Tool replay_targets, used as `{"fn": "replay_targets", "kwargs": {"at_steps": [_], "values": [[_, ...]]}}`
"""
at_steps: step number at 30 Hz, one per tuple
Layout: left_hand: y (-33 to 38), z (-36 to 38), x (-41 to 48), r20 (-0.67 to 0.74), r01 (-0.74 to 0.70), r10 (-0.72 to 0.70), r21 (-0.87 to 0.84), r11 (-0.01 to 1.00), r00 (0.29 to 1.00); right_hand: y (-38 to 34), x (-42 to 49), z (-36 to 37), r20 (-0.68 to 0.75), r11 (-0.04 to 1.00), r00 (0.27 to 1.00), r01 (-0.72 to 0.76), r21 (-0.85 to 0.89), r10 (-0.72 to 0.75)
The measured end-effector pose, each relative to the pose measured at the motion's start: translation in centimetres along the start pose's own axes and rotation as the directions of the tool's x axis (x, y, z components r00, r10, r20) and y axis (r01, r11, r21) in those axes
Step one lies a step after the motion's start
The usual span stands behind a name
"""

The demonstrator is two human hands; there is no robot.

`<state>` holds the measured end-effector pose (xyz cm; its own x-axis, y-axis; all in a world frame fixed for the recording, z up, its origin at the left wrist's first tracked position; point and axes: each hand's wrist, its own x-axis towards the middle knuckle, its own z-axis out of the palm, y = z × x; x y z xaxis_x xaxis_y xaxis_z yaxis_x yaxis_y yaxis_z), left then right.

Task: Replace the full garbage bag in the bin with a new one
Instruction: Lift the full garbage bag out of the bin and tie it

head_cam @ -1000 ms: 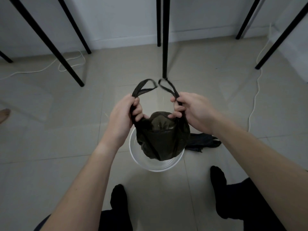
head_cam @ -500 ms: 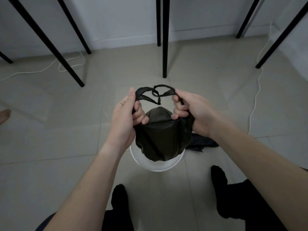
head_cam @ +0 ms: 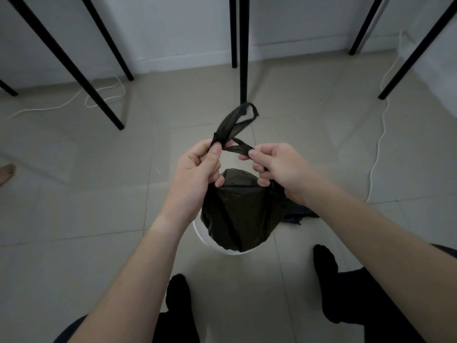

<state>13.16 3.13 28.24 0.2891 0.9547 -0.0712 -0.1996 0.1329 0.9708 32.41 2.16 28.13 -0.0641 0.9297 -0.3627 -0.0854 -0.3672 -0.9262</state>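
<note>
A full dark garbage bag (head_cam: 241, 214) hangs above a white round bin (head_cam: 210, 243), covering most of its opening. My left hand (head_cam: 197, 174) pinches one bag handle, whose loop (head_cam: 237, 122) sticks up and away from me. My right hand (head_cam: 279, 167) grips the other handle strap, which crosses toward my left thumb. The two handles are crossed between my hands. Another dark bag (head_cam: 296, 216) lies crumpled on the floor just right of the bin, mostly hidden by my right wrist.
Black table legs (head_cam: 243, 50) stand on the tiled floor ahead and to both sides. White cables (head_cam: 378, 142) run along the floor at right and left. My feet in black socks (head_cam: 324, 263) stand near the bin. A bare foot (head_cam: 6, 172) shows at the left edge.
My hands came together and crossed the two handles. The left handle loop now stands upright above my left thumb, and the bag has risen slightly over the bin.
</note>
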Motion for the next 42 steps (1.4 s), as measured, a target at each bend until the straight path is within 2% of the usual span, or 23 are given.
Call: {"fn": "replay_targets", "kwargs": {"at_steps": [4, 9, 12, 17, 21, 24, 26, 29, 32, 35, 38, 40, 42], "values": [[-0.9, -0.1, 0.0, -0.032, 0.009, -0.004, 0.133, 0.991, 0.999, 0.7, 0.2, 0.7, -0.006, 0.996, 0.999, 0.035, -0.078, -0.035], [-1.2, -0.1, 0.0, -0.093, 0.039, -0.017, 0.239, 0.97, 0.996, 0.4, 0.2, 1.2, 0.101, 0.999, 0.995, 0.02, 0.028, -0.023], [-1.1, 0.0, -0.1, -0.075, 0.027, -0.004, 0.312, 0.95, 0.997, 0.4, -0.1, 1.1, 0.141, 0.999, 0.989, 0.038, 0.001, -0.038], [-1.2, 0.0, -0.3, 0.053, -0.07, 0.051, 0.468, 0.881, 0.997, 0.5, -0.2, 1.4, 0.007, 0.999, 0.999, 0.042, 0.001, -0.042], [-1.1, -0.1, -0.4, 0.072, -0.038, 0.005, 0.471, 0.881, 0.997, 0.8, 0.2, 1.4, -0.136, 0.986, 0.99, 0.044, 0.16, -0.023], [-1.1, -0.6, -0.3, 0.066, 0.044, -0.087, 0.487, 0.872, 0.994, 0.8, 0.3, 1.2, -0.172, 0.984, 0.984, 0.077, 0.162, -0.049], [-0.9, -0.9, -0.1, 0.078, 0.099, -0.15, 0.45, 0.888, 0.986, 0.5, 0.4, 1.0, -0.145, 0.973, 0.988, 0.08, 0.215, -0.049], [-0.6, -1.5, 0.2, 0.091, 0.175, -0.219, 0.348, 0.921, 0.971, -0.3, 0.3, 0.5, -0.027, 0.907, 1.0, 0.023, 0.421, -0.014], [-0.4, -1.6, 0.5, 0.094, 0.237, -0.255, 0.166, 0.957, 0.962, -0.9, 0.0, -0.1, 0.075, 0.865, 0.997, -0.048, 0.5, 0.012], [0.0, -1.4, 0.8, 0.064, 0.241, -0.237, -0.057, 0.969, 0.969, -1.3, -0.3, -0.6, 0.175, 0.898, 0.985, -0.087, 0.431, 0.011], [0.4, -1.7, 1.0, -0.015, 0.234, -0.242, -0.208, 0.95, 0.97, -1.6, -0.5, -1.0, 0.246, 0.961, 0.969, -0.063, 0.27, -0.006], [0.6, -2.1, 1.0, -0.046, 0.23, -0.246, -0.227, 0.946, 0.968, -1.6, -0.6, -1.4, 0.225, 0.993, 0.968, 0.104, 0.054, -0.114], [0.8, -2.6, 1.0, -0.059, 0.234, -0.244, -0.139, 0.962, 0.968, -1.6, -0.6, -1.8, 0.227, 0.899, 0.926, 0.354, -0.258, -0.3]]}}
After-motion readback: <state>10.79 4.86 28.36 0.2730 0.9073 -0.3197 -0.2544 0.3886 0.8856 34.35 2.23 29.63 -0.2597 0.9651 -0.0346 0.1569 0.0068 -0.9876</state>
